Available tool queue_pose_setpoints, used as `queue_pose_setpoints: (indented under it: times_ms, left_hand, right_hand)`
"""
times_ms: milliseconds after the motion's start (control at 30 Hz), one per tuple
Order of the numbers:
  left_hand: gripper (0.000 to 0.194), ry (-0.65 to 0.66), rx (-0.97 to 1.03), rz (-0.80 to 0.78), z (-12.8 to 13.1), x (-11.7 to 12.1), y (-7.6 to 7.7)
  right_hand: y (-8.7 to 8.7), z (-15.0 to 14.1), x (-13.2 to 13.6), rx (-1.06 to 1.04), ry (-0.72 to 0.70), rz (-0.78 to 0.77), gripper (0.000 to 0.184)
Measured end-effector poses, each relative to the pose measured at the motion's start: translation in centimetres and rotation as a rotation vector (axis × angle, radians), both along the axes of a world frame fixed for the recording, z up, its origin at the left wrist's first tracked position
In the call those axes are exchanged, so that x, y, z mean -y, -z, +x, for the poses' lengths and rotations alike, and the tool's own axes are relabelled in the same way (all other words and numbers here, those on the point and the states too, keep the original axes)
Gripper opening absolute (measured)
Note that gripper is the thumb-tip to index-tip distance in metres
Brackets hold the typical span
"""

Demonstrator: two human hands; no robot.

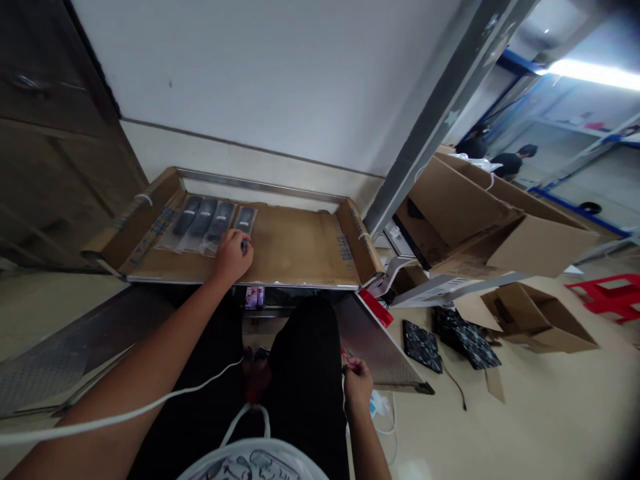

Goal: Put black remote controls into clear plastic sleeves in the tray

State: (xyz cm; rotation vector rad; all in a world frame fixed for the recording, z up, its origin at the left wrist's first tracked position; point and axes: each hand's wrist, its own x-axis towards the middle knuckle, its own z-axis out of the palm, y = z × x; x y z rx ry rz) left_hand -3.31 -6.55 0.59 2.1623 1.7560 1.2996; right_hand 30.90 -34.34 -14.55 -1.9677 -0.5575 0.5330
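A cardboard-lined tray (300, 243) stands before me, with several long dark items in clear plastic bags (205, 220) side by side in its left part. My left hand (234, 255) is at the near end of the rightmost bagged dark item (245, 220), fingers curled round it. Low beside my right knee, my right hand (359, 383) is closed with the fingers pinched. A thin red thing (345, 353) shows at its fingertips, too small to name. In my lap sits a pale, see-through container (260, 460) of small pieces, its contents not clear.
A white cable crosses over my left forearm. Below the tray's front edge is a lit phone screen (255, 297). Open cardboard boxes (500, 213) stand at the right; black patterned packages (423, 345) and a red stool (610, 293) are on the floor. Two people are in the background.
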Motion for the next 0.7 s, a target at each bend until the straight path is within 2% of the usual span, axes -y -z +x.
queue_pose_setpoints:
  times_ms: [133,233,300,367,467,533,633,700]
  left_hand:
    - [0.017,-0.011,-0.027,0.006,0.0,-0.1,0.3]
    - [0.02,-0.043,-0.068,-0.019,0.1,-1.4,-0.2]
    - [0.028,-0.099,-0.111,-0.093,0.3,-3.1,-1.1]
    - [0.04,-0.149,-0.169,-0.247,0.7,-5.1,-2.1]
    - [0.062,-0.162,-0.222,-0.482,1.3,-7.4,-3.4]
    - [0.078,-0.143,-0.218,-0.538,1.8,-7.6,-3.9]
    - [0.09,-0.086,-0.228,-0.605,2.6,-5.9,-4.1]
    - [0.082,-0.033,-0.27,-0.658,3.0,-4.1,-4.0]
  right_hand:
    - [-1.7,-0.6,-0.7,-0.091,-0.013,0.03,0.02]
    - [-4.0,-1.8,-2.2,-0.204,-0.142,0.15,0.019]
    - [-5.4,-3.2,-3.3,-0.334,-0.256,0.23,0.022]
    - [-6.3,-5.0,-4.2,-0.45,-0.342,0.279,0.025]
    - [-6.1,-8.0,-4.8,-0.588,-0.436,0.297,0.028]
    - [-5.2,-9.8,-4.8,-0.646,-0.497,0.299,0.03]
    - [-4.1,-11.5,-4.8,-0.713,-0.558,0.263,0.031]
    - [-3.7,-11.9,-5.1,-0.768,-0.58,0.233,0.031]
